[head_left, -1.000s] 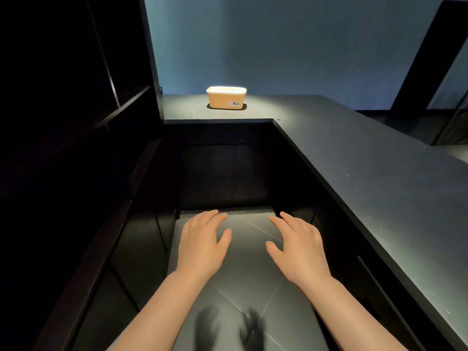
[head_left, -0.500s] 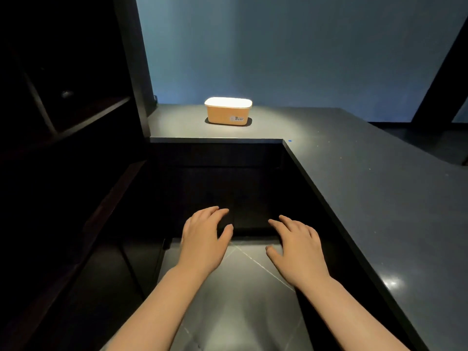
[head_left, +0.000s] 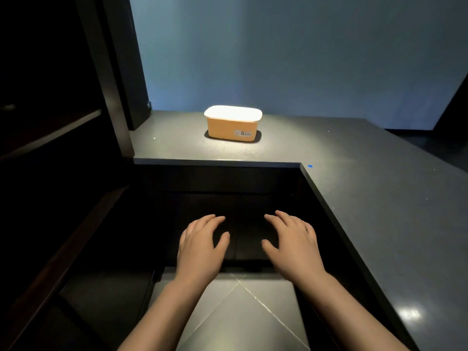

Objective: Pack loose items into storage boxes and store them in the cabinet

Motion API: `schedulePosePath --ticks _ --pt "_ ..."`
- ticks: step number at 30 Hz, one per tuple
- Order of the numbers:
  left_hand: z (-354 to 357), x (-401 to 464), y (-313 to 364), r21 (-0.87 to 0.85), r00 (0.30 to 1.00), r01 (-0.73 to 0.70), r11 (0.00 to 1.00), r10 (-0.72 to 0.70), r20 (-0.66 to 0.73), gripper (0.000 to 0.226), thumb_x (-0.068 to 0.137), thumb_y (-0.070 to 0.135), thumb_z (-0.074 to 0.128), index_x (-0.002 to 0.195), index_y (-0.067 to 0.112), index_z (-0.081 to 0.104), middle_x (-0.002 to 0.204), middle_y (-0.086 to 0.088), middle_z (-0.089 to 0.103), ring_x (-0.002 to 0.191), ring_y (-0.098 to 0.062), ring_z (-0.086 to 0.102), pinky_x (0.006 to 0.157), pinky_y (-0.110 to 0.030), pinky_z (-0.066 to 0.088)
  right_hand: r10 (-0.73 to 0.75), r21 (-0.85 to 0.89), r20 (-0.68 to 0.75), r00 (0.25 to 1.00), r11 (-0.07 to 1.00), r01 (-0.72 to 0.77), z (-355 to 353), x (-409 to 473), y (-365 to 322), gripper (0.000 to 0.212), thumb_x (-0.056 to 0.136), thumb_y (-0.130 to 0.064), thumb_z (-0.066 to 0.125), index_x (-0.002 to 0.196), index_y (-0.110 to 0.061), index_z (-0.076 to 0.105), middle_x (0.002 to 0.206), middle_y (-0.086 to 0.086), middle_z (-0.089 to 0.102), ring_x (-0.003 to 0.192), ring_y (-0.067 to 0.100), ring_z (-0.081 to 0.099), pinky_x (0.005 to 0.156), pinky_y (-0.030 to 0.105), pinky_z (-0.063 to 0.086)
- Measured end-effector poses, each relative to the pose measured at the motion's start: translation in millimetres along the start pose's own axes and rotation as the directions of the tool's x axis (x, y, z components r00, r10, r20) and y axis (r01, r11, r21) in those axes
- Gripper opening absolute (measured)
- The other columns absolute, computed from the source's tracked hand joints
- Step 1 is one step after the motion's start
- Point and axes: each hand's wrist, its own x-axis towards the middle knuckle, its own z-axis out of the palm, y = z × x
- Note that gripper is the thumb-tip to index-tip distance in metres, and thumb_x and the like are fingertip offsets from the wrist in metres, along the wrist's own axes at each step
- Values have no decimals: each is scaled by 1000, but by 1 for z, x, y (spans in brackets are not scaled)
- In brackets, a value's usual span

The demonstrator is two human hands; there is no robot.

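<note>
A: What had changed?

B: The view had closed in on the box (head_left: 233,123), lidded on the counter (head_left: 354,198); pickup looked next.

A: Hands?

B: Left hand (head_left: 200,245) and right hand (head_left: 295,245) hovered empty, fingers loosely spread, well short of it.

A: Room?

B: Cabinet (head_left: 50,122) crowded the left; counter edge ran right.

Smooth plastic-looking storage box (head_left: 231,129) (white lid), dark semi-gloss countertop (head_left: 367,198), glossy tiled floor (head_left: 243,312)

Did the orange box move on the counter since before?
No. The orange box sits in the same spot on the counter, near the dark cabinet post; only the camera moved.
</note>
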Motion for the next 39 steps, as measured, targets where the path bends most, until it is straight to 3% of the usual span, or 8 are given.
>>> schedulePosePath --ticks 9,16,23,30,34,39 --pt "17 183 -42 13 1000 -12 1000 12 -18 38 92 37 54 129 32 55 137 12 49 131 -8 37 110 -29 23 35 3 -24 999 999 -35 36 167 -3 52 88 -44 51 139 -35 43 148 -14 37 137 8 30 113 28 17" --pt "50 272 -61 2 1000 -10 1000 10 28 39 92 35 55 130 30 55 139 10 48 132 -9 38 111 -31 24 74 41 -27 997 996 -73 62 262 16 52 88 -41 53 138 -33 45 146 -13 40 136 8 32 112 29 20" --pt "87 376 -69 9 999 41 999 -41 10 40 94 38 50 134 31 50 140 12 46 133 -8 36 112 -33 24 21 88 -16 1000 996 -20 81 384 45 51 91 -42 50 140 -32 42 146 -12 39 137 9 31 115 31 18" --pt "115 496 -47 -48 995 29 998 -33 -98 40 93 35 52 133 31 51 140 12 47 131 -8 37 110 -34 29 6 89 -58 998 996 -1 79 502 83 52 90 -41 52 140 -33 42 146 -11 41 136 10 33 116 35 20" --pt "134 526 -60 -69 997 58 996 -62 -51 40 93 32 53 133 31 50 140 11 47 132 -9 37 111 -36 30 13 105 -25 1000 994 -10 86 542 90 52 90 -40 54 140 -33 42 146 -10 41 137 11 32 116 36 20" --pt "139 592 -83 -66 995 35 997 -41 -95 38 92 29 55 130 28 54 137 9 50 129 -13 40 108 -37 31 26 121 -77 997 992 -17 92 603 95 51 91 -38 54 140 -31 42 144 -10 43 134 12 34 113 35 23"
